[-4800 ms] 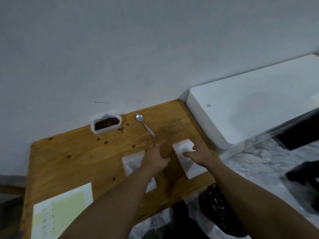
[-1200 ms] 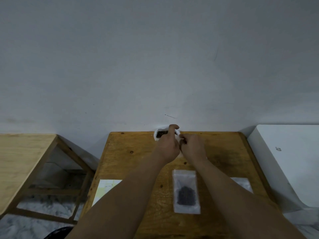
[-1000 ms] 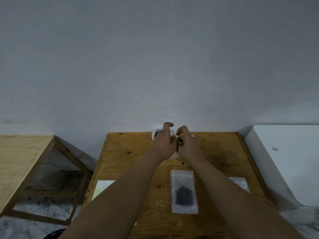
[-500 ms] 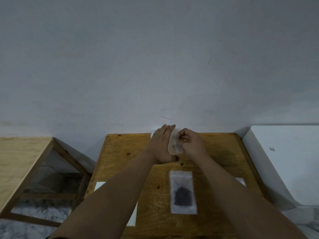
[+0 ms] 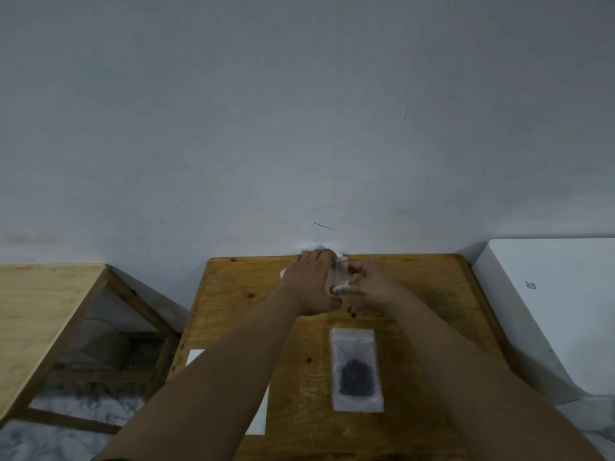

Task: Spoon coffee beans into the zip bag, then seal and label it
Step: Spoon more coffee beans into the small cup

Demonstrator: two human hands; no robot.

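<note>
At the far middle of the wooden table [image 5: 233,294], my left hand [image 5: 312,284] and my right hand [image 5: 372,287] hold a small clear zip bag [image 5: 341,277] upright between them. Each hand grips one side of it. Behind my left hand shows a bit of the white container of beans [image 5: 311,252], mostly hidden. Nearer to me, a second clear zip bag [image 5: 356,372] lies flat on the table with dark coffee beans pooled in its lower half. The spoon is out of sight.
A white sheet of labels [image 5: 261,417] lies at the table's near left, partly under my left forearm. A white appliance [image 5: 549,311] stands right of the table. A second wooden table [image 5: 40,311] stands to the left across a gap. Loose beans dot the wood.
Both hands have lifted an empty zip bag at the far edge and now hold it upright between them; the view has shifted slightly. The filled bag has stayed in place.
</note>
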